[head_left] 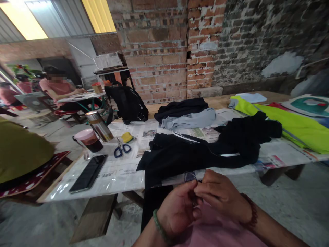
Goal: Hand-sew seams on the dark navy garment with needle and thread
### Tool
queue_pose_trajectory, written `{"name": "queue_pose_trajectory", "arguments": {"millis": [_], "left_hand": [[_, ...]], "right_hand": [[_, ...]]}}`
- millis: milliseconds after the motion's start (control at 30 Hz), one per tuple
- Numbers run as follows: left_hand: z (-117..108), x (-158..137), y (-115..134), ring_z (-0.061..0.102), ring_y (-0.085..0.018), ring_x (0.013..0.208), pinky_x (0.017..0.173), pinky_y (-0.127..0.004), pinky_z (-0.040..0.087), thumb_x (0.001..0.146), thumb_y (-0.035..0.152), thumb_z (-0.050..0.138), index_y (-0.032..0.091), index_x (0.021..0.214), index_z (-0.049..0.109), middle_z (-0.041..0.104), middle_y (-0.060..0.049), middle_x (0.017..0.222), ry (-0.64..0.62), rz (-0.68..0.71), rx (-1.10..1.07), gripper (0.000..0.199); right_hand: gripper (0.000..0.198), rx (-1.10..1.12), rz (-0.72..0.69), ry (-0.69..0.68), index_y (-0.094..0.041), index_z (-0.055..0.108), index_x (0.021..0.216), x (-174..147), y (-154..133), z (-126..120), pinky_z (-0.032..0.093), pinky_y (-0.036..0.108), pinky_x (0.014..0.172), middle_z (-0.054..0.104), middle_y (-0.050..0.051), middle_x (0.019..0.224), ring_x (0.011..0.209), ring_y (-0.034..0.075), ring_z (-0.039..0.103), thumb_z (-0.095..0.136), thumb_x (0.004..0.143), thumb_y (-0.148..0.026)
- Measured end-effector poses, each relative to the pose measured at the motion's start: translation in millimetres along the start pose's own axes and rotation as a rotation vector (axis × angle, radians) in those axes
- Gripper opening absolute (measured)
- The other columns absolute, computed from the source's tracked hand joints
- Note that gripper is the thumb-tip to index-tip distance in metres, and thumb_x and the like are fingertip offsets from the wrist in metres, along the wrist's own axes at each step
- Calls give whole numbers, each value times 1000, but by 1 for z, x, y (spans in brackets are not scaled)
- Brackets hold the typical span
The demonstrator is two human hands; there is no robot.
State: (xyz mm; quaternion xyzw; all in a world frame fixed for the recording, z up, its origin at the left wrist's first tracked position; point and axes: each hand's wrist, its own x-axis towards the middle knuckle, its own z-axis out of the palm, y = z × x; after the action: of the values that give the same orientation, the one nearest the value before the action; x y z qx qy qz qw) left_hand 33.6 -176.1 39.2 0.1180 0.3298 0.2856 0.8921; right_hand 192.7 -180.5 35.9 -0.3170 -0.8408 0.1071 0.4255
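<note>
My left hand and my right hand meet in front of my pink top, just off the table's near edge. Both are closed, with fingertips pinched together. A fine, pale, thread-like line seems to curve above the fingertips, but what they hold is too small to make out. Just beyond them a black garment with white stripes lies spread on the table, one part hanging over the edge. Left of it are blue-handled scissors and a small yellow object.
Newspaper under clear plastic covers the table. On it are a phone, a lidded cup, a steel flask, a black backpack, folded clothes, a neon-yellow garment and an iron. People sit at left.
</note>
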Motion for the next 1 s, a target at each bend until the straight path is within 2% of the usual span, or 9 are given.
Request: {"name": "queue_pose_trajectory", "arguments": {"millis": [133, 233, 333, 433, 633, 733, 833, 900, 1000], "left_hand": [[-3, 1, 0, 52, -9, 51, 40, -18, 26, 71, 21, 61, 13, 73, 56, 54, 1, 58, 14, 35, 20, 9], [-4, 1, -1, 51, -8, 51, 42, -18, 27, 70, 18, 63, 14, 70, 55, 53, 2, 57, 12, 104, 22, 9], [-4, 1, -1, 51, -7, 53, 43, -18, 28, 69, 18, 64, 13, 70, 56, 54, 1, 61, -3, 132, 37, 9], [-4, 2, -1, 51, -8, 53, 43, -18, 28, 69, 18, 63, 11, 68, 57, 53, -1, 61, -2, 148, 70, 9], [-7, 1, 0, 49, -9, 52, 42, -19, 27, 69, 19, 64, 12, 66, 57, 53, -1, 61, -19, 200, 145, 10], [-9, -1, 1, 48, -8, 52, 42, -19, 27, 67, 20, 65, 12, 63, 57, 52, -1, 61, -20, 258, 233, 13], [-13, -2, 2, 46, -8, 52, 42, -18, 28, 69, 22, 63, 11, 61, 58, 52, -2, 61, -31, 303, 322, 15], [-15, -3, 3, 45, -8, 51, 43, -19, 28, 70, 23, 63, 11, 61, 59, 52, -2, 59, -30, 314, 365, 16], [-17, -4, 4, 43, -7, 48, 43, -19, 27, 70, 26, 63, 11, 60, 59, 51, -2, 56, -29, 318, 417, 18]], "right_hand": [[14, -32, -72, -46, -22, 62, 84, -1, 4, 3, 37, 25, 57, 55, -1, 62, 59, 11, 46, 50, 80, -17], [16, 28, -48, -47, -23, 61, 89, -1, 3, 0, 38, 26, 58, 56, 0, 65, 61, 11, 47, 51, 78, -17], [21, 179, 69, 11, -22, 59, 97, -5, 1, -6, 41, 26, 60, 57, 2, 73, 67, 13, 51, 52, 77, -20], [20, 343, 207, 93, -21, 61, 95, -11, 4, -12, 42, 28, 61, 56, 4, 76, 69, 14, 52, 48, 80, -21], [20, 710, 527, 427, -22, 61, 95, -7, 23, -17, 42, 30, 61, 52, 1, 66, 61, 13, 51, 48, 82, -27], [31, 826, 667, 503, -27, 52, 110, 6, 33, -30, 44, 28, 58, 52, -3, 63, 56, 11, 51, 52, 78, -30], [48, 915, 738, 525, -32, 39, 120, 17, 44, -48, 43, 24, 48, 54, -6, 65, 48, 8, 49, 56, 75, -30], [41, 962, 787, 514, -29, 46, 111, 22, 51, -57, 39, 21, 41, 58, -5, 69, 42, 6, 46, 59, 71, -29], [19, 1013, 836, 523, -20, 55, 84, 27, 64, -66, 31, 18, 34, 62, -2, 76, 36, 3, 41, 62, 68, -28]]}}
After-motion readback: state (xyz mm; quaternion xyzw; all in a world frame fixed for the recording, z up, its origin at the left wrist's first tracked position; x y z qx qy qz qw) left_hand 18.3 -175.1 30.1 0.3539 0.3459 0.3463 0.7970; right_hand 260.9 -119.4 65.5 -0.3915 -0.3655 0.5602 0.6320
